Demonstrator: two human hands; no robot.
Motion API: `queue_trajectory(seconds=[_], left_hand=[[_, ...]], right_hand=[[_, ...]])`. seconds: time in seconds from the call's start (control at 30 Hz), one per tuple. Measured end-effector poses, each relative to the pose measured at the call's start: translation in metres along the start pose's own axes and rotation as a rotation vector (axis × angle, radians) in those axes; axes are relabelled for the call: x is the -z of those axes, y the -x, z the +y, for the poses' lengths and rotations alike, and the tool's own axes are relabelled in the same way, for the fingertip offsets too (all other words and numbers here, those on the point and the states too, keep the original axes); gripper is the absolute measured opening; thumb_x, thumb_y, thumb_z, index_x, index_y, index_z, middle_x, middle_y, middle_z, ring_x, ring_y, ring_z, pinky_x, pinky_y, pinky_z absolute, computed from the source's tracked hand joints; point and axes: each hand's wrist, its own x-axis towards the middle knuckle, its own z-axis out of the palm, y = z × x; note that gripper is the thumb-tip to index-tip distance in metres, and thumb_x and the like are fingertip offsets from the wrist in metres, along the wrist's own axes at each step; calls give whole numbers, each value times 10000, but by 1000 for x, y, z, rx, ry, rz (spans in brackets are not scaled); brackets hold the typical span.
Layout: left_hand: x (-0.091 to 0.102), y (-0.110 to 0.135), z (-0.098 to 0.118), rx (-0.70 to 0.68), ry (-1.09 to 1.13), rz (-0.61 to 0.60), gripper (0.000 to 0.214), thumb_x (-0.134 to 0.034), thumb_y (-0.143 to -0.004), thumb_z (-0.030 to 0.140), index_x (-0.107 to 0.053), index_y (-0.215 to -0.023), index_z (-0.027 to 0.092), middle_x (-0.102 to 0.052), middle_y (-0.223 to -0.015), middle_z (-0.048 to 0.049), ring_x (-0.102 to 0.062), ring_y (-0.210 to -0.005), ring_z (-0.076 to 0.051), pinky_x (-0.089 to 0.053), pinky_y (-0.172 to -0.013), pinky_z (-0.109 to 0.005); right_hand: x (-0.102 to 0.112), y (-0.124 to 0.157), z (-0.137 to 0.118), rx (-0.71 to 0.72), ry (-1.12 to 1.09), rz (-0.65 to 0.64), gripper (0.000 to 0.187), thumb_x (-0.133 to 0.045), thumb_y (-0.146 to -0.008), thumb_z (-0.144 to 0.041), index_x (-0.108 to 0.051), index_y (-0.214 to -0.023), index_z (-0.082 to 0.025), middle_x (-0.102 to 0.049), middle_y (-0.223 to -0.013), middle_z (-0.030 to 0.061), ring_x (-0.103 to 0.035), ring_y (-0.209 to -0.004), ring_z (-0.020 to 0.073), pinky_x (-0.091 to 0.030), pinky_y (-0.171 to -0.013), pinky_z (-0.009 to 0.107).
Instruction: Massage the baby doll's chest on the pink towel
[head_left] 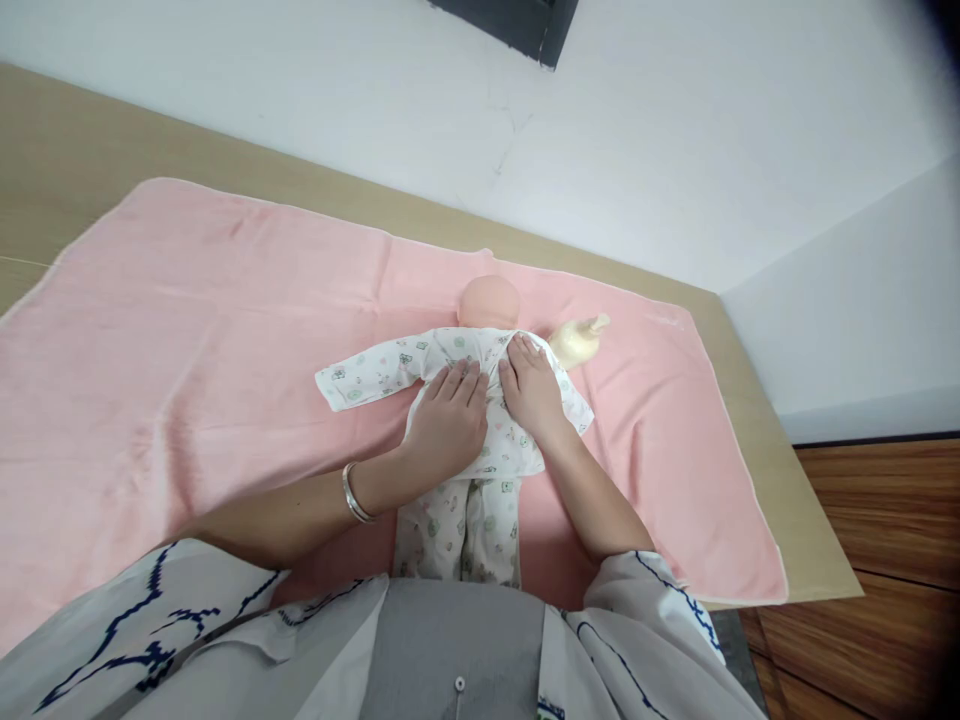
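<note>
A baby doll with a bald pink head [489, 302] lies on a pink blanket, and no face shows. It wears a white patterned shirt [499, 445] and matching trousers [491, 520]. My left hand [450, 420] rests flat on the shirt's left side, fingers stretched out and close together. On the other side, near the shoulder, my right hand [532, 385] also lies flat on the cloth. The left sleeve spreads flat out to the side. A cream-coloured, rounded thing with a narrow tip [577, 342] lies beside the right shoulder; its kind is unclear.
Under the doll, the wrinkled pink blanket [247, 290] covers much of a tan table [806, 530]. A white wall [337, 110] rises along the far edge. Brown wood panels [885, 510] stand at the right, below the table's level.
</note>
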Motion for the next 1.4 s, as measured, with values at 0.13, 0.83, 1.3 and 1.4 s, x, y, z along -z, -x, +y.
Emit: queue_trajectory(seconds=[0.13,0.83,1.3,1.4], left_hand=[[0,-9,-10,20,30,14,496,-317,-1031,259,-573,-1406,61,-544,-1505,-176,-453,-1454,-328,-328,-1225,-543],[10,-14,-16,-3,60,-46,483,-333,-1002,216,-584,-1398,99,-538,-1521,-129,-437,-1466,-319,-329,-1224,-569],[3,-6,-8,21,-86,58,492,-371,-1006,255,-591,-1394,49,-592,-1449,-202,-537,-1367,-380,-359,-1166,-590],[3,-1,-2,23,-94,62,502,-382,-1005,266,-577,-1409,42,-573,-1466,-209,-523,-1382,-386,-345,-1171,-592]], right_hand=[[-5,15,-15,10,87,36,539,-298,-1023,-236,-459,-1477,6,-466,-1550,241,-378,-1505,345,-304,-1242,578],[-3,21,-23,24,134,-29,540,-309,-1035,-236,-435,-1495,17,-429,-1582,225,-340,-1523,348,-291,-1260,528],[4,12,-9,88,-135,37,388,-352,-1018,-207,-682,-1213,-148,-544,-1512,155,-375,-1516,263,-326,-1257,480],[1,5,-4,85,-208,39,315,-415,-998,-233,-668,-1164,-147,-507,-1536,170,-322,-1540,273,-289,-1269,504]])
